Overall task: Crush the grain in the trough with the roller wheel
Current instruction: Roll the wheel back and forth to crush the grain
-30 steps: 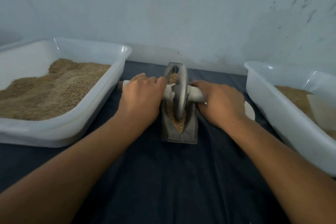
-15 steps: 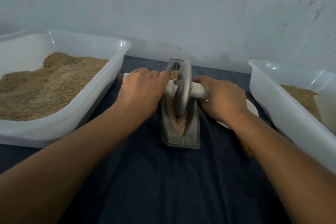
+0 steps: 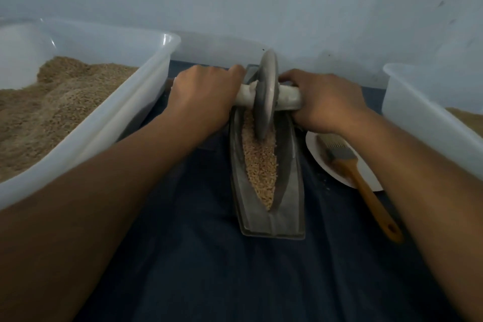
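Either side of the heavy-looking roller wheel, left hand and right hand wrap its axle; grain lies loose.

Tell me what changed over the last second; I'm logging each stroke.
Both hands, left and right, pushed the wheel toward the far end of the trough, baring more grain. Grips on the axle unchanged; trough, tubs stayed put.

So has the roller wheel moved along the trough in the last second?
Yes. The roller wheel has rolled toward the trough's far end, nearer the wall, leaving more grain exposed at the near end.
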`<state>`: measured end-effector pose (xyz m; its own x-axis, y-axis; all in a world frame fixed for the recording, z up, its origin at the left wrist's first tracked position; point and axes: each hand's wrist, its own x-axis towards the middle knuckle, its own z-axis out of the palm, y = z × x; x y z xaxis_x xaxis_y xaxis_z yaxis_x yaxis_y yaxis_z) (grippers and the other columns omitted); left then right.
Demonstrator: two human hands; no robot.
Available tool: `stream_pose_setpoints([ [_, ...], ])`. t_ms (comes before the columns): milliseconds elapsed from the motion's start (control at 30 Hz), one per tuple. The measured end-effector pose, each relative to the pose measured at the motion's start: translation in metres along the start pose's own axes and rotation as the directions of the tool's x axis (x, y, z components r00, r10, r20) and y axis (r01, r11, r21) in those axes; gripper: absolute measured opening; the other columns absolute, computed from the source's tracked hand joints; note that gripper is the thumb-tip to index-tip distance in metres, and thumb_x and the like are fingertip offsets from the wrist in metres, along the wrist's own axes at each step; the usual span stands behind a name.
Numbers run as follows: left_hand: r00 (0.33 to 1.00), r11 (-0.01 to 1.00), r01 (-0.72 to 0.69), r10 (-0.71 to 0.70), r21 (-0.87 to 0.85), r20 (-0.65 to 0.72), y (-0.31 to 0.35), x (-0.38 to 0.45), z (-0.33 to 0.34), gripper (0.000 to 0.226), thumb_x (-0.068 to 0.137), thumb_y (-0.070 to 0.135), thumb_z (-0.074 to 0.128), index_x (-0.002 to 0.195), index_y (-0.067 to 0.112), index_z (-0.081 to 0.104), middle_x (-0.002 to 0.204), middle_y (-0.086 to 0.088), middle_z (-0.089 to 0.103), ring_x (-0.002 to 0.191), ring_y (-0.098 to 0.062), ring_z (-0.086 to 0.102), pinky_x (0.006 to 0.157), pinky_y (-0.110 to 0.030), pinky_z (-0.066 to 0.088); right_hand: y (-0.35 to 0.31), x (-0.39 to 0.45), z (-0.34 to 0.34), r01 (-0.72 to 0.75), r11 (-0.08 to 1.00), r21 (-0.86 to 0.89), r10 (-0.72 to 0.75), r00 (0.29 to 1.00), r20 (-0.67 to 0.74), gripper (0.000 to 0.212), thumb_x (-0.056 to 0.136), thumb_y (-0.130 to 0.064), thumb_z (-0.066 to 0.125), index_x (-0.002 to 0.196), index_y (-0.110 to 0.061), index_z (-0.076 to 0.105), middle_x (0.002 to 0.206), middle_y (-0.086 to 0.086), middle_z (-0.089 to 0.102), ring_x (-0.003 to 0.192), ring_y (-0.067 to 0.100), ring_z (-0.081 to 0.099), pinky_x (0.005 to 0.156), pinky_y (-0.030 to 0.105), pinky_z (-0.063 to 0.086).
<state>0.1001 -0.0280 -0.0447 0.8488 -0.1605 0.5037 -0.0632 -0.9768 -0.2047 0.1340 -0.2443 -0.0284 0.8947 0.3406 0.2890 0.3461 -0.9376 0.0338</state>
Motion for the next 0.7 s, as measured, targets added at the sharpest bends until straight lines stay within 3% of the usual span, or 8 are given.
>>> stream_pose_setpoints([
  [100,1.000,0.999,0.018,-0.019,-0.044,-0.018,-0.004,0.005,0.005,0.050,0.086,0.028,0.069,0.132,0.028,0.048,0.102,-0.008,0.067,0.090,-0.037,0.065,0.059,-0.035,0.034,0.001,0.008,-0.004,0.024,0.999,-0.022,-0.024,1.000,0.007,0.069,0.080,-0.041,0.072,0.141,-0.052,0.041,0.120,-0.004,0.068,0.106,0.027,0.064,0.066,0.033,0.040],
  [300,0.998,0.980,0.029,-0.039,-0.194,-0.046,-0.010,-0.008,0.011,0.038,0.086,0.032,0.069,0.122,0.030,0.056,0.096,-0.004,0.068,0.085,-0.032,0.064,0.064,-0.035,0.041,-0.012,0.006,-0.009,0.079,0.990,-0.114,-0.088,0.993,-0.082,0.069,0.081,-0.030,0.072,0.143,-0.045,0.046,0.120,-0.001,0.068,0.105,0.031,0.064,0.072,0.036,0.038],
  [467,0.997,0.988,0.020,-0.030,-0.151,-0.065,-0.004,-0.022,0.004,0.037,0.089,0.031,0.068,0.122,0.029,0.053,0.099,0.001,0.067,0.086,-0.026,0.065,0.059,-0.033,0.034,-0.013,-0.016,-0.005,0.086,0.990,-0.112,-0.102,0.983,-0.150,0.062,0.080,-0.032,0.074,0.137,-0.038,0.050,0.108,-0.002,0.070,0.096,0.030,0.066,0.066,0.034,0.037],
  [700,0.995,0.999,0.013,-0.018,-0.049,-0.103,0.005,-0.051,-0.018,0.033,0.088,0.032,0.069,0.116,0.027,0.052,0.098,0.003,0.066,0.088,-0.020,0.063,0.060,-0.032,0.033,-0.022,-0.048,-0.010,0.042,0.996,-0.083,-0.056,0.984,-0.169,0.053,0.083,-0.041,0.069,0.133,-0.046,0.049,0.106,-0.010,0.070,0.093,0.026,0.067,0.063,0.034,0.031],
])
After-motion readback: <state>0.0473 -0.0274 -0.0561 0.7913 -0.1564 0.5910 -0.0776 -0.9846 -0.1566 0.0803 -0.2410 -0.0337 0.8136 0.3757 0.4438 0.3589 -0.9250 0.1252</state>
